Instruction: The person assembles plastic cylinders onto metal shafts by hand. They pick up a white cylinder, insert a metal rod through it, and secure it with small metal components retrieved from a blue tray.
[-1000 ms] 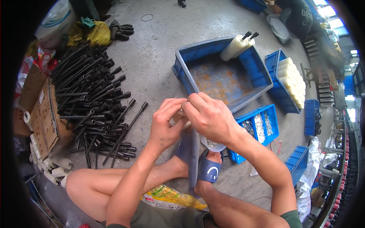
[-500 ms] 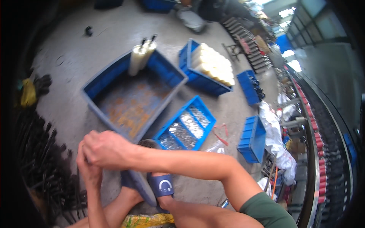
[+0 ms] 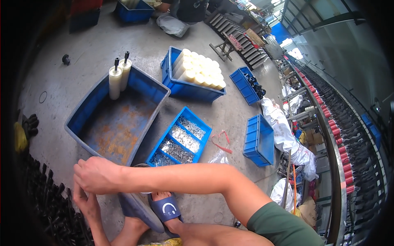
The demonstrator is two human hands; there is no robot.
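My right hand [image 3: 97, 175] reaches across to the left, its fingers curled closed. Just beneath it, my left hand [image 3: 85, 201] is drawn up against it, its fingers partly covered and closed. Whatever they hold, if anything, is hidden by the right hand. Both hands are near the front corner of a big blue tub [image 3: 102, 153] with a rust-stained bottom. Two white cylinders [image 3: 115, 84] with black rods on top stand in its far corner. To the left of my hands lies a heap of black rod-like parts [image 3: 53, 205].
A divided blue tray [image 3: 165, 135] holds metal washers and small parts. Beyond it, a blue crate [image 3: 193, 90] carries several white cylinders [image 3: 199, 67]. Further right are a blue bin [image 3: 256, 141] and a bin of black parts [image 3: 245, 87]. A rack with red parts [image 3: 344, 162] runs along the right.
The view has swung, so tub, tray and crates sit further left and the far floor shows more. My hands remain together, slightly lower and further left in the picture.
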